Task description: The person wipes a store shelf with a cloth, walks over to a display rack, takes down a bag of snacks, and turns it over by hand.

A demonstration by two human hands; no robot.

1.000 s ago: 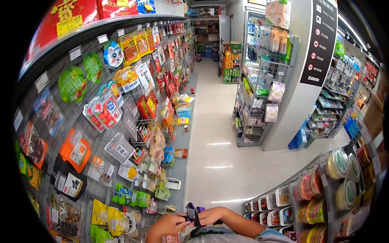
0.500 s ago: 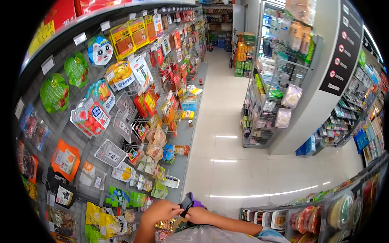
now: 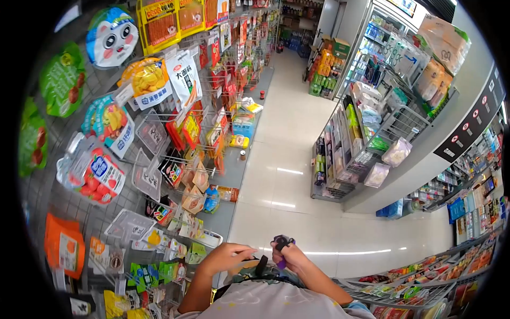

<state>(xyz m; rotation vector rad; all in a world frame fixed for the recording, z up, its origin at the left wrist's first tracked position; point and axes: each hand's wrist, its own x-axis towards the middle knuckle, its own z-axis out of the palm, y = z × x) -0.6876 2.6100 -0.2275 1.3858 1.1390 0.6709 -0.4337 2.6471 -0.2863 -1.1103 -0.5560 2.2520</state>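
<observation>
Near the bottom middle, my right hand (image 3: pixel 294 258) is closed round a bundled purple and black strap (image 3: pixel 282 243). A black strap end (image 3: pixel 261 265) hangs between my two hands, in front of my body. My left hand (image 3: pixel 230 257) is to the left of it, with its fingers stretched toward the right and nothing seen in them. The two hands are apart.
On the left, a pegboard rack holds hanging snack packets (image 3: pixel 185 80) above a grey base ledge (image 3: pixel 234 175). A tiled aisle (image 3: pixel 297 133) runs ahead. To the right are a wire rack (image 3: pixel 366 143), a pillar (image 3: pixel 425 165) and low shelves (image 3: pixel 414 287).
My hands have separated; the right one moved right with the purple and black strap. The view has shifted forward, so the left rack's packets look closer.
</observation>
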